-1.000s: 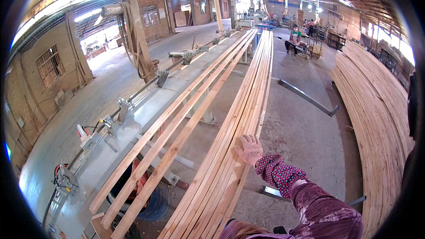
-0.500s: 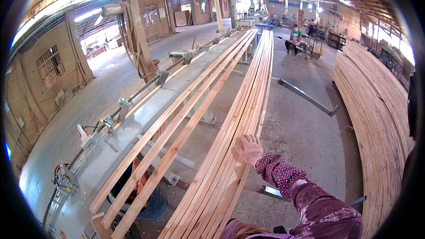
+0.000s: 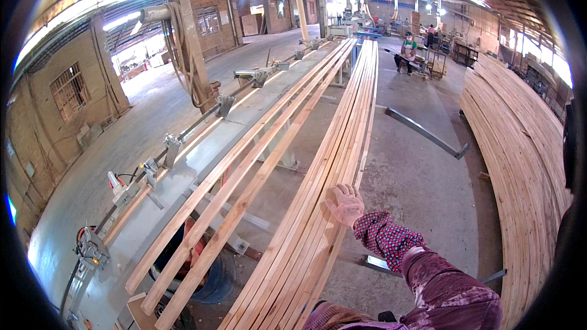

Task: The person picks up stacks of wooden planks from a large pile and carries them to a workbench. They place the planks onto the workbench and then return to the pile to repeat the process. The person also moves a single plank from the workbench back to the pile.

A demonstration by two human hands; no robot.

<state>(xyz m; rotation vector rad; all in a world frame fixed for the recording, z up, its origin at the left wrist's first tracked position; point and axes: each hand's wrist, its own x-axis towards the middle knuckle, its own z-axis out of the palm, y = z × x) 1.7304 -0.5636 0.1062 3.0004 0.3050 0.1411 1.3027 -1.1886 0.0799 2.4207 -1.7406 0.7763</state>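
- Resting palm-down on a bundle of wood strips, the right hand has its fingers stretched out and slightly spread, closed around nothing.
- The left hand is outside the view, so its state cannot be told.
- The bundle lies just right of three loose strips; its long axis runs from the lower edge up and slightly right, far ends pointing away down the hall.
- The loose strips run nearly the same way, their near ends pointing lower left, above a blue bin.
- Farther left, another strip lies lengthwise along a grey machine bed.
- At right, a stack of boards stretches away too.
- A metal bar slants between bundle and stack.
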